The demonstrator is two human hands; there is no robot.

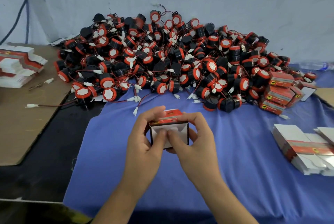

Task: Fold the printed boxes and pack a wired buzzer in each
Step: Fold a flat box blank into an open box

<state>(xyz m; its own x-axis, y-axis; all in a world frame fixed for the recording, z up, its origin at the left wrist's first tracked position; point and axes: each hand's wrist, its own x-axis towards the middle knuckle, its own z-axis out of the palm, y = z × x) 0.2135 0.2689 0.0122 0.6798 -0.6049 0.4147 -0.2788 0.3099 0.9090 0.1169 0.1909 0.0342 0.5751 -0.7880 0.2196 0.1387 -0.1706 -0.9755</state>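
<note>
Blue-clothed surface (244,178): I see the left hand (144,144) and right hand (197,141) together, gripping one printed box (170,115), thumbs pressing its white flaps; buzzer pile (171,57) beyond.

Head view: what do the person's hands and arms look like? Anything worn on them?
The left hand and right hand are bare: no gloves, rings or watch show. The left forearm and right forearm are bare too, with no sleeve in view down to the frame's lower edge.
</note>
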